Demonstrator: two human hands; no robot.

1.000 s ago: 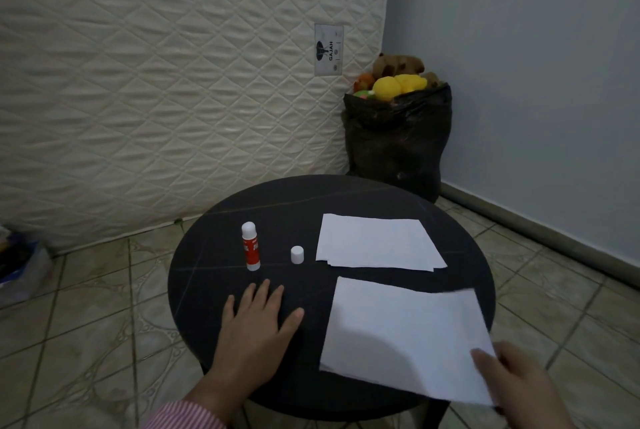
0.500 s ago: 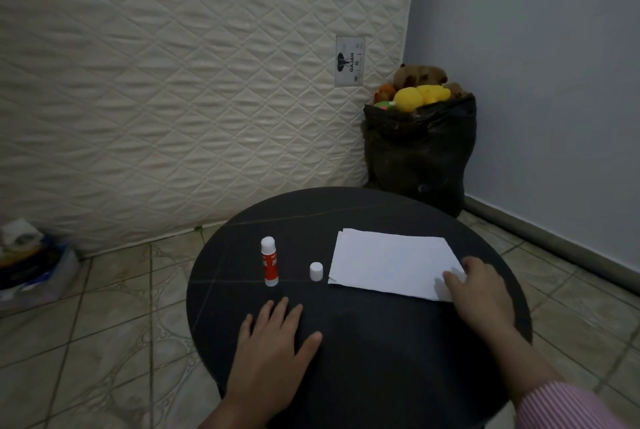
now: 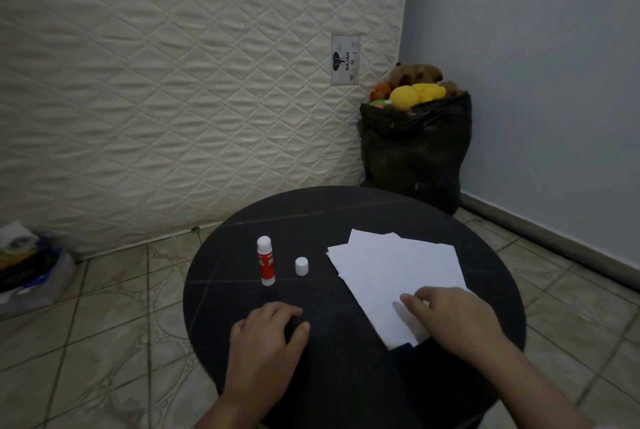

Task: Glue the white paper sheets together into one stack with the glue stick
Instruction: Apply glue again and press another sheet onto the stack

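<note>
Our right hand (image 3: 457, 319) presses flat, fingers spread, on the near corner of the skewed white paper sheets (image 3: 394, 269); our left hand (image 3: 266, 342) rests loosely curled and empty on the round black table (image 3: 346, 376). Beyond it the uncapped red-and-white glue stick (image 3: 266, 265) stands upright, its small white cap (image 3: 301, 266) just beside. Bare tabletop lies between our hands; a black bag of plush toys (image 3: 415, 151) fills the corner.

A round black tabletop (image 3: 346, 214) stands on a floor of beige patterned ceramic tiles (image 3: 104, 324) in dim light. Behind it a cream quilted mattress (image 3: 173, 82) with a small white label (image 3: 345, 60) leans upright beside a plain pale blue wall (image 3: 536, 48). In the corner sits a black plastic bag (image 3: 415, 151) full of yellow and brown soft toys (image 3: 417, 87).
</note>
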